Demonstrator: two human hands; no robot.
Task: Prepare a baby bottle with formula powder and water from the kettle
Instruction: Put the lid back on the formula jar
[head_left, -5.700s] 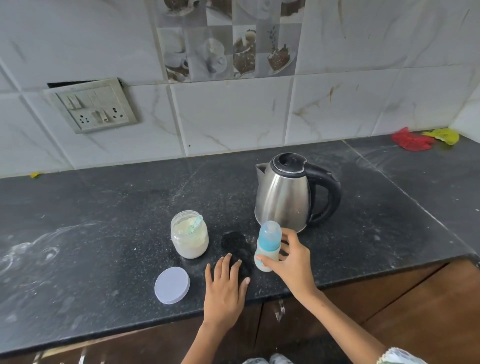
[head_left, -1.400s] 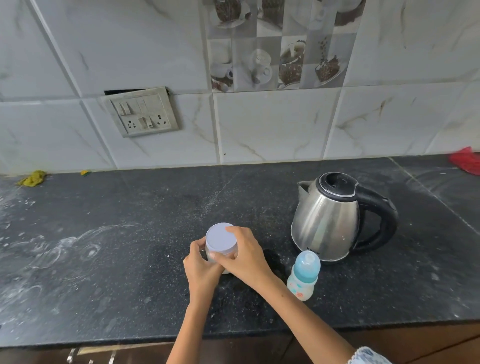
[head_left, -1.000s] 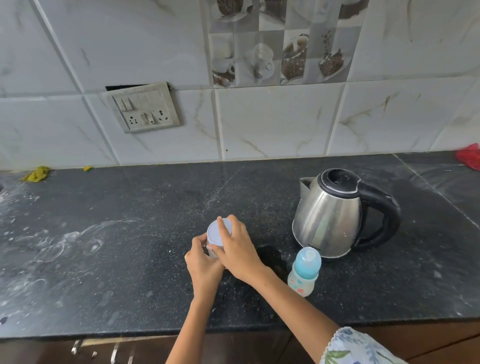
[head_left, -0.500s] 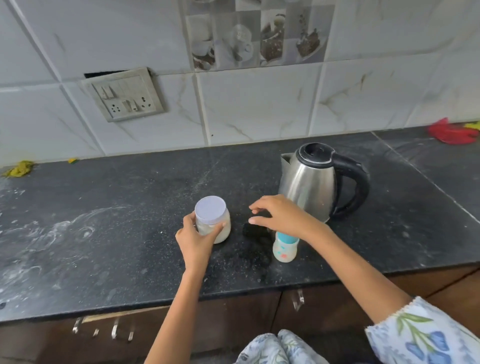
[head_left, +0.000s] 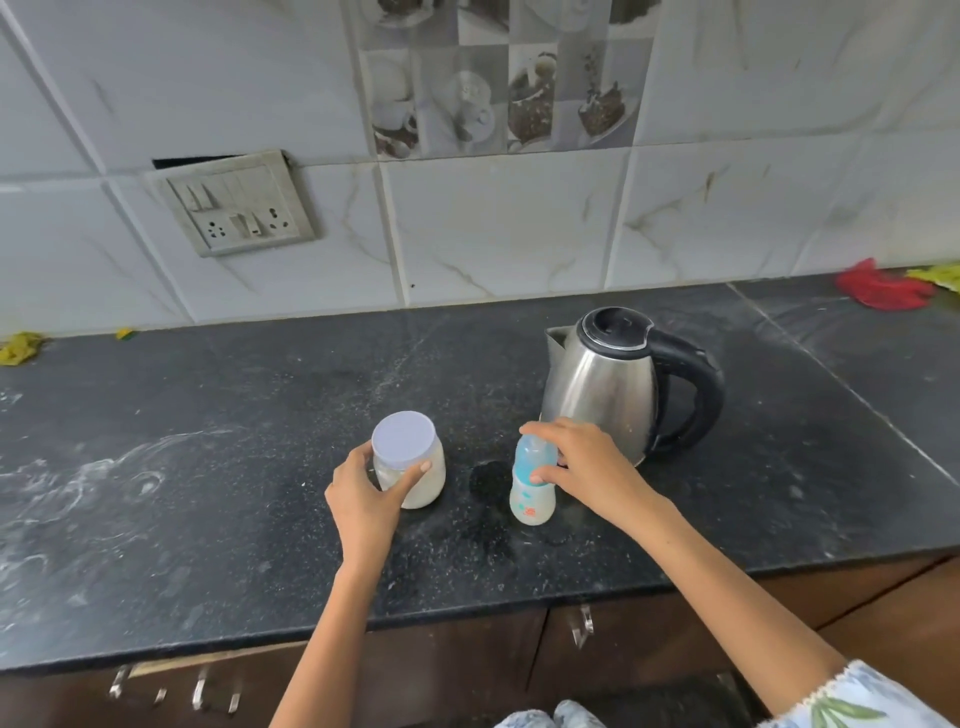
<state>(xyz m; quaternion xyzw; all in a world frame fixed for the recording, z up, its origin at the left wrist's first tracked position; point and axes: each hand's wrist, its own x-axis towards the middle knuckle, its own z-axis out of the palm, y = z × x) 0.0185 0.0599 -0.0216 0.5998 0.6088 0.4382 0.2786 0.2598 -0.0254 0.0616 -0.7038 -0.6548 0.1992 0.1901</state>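
Note:
A glass formula jar (head_left: 423, 478) with a pale lilac lid (head_left: 403, 435) stands on the black counter (head_left: 208, 493). My left hand (head_left: 363, 493) grips the jar's near side, thumb and fingers curled round it. To its right stands the baby bottle (head_left: 531, 488) with a blue cap, holding white liquid. My right hand (head_left: 582, 467) grips the bottle's blue top with curled fingers. The steel kettle (head_left: 602, 384), black lid shut and handle pointing right, stands just behind the bottle.
A wet dark patch (head_left: 485, 478) lies between jar and bottle. White powder smears cover the counter's left part (head_left: 78, 478). A switch panel (head_left: 234, 208) sits on the tiled wall. Red and yellow cloths (head_left: 883, 288) lie far right, a yellow scrap (head_left: 18, 348) far left.
The lid went from the counter onto the jar. My right hand left the lid and moved right onto the bottle's top. My left hand stays on the jar.

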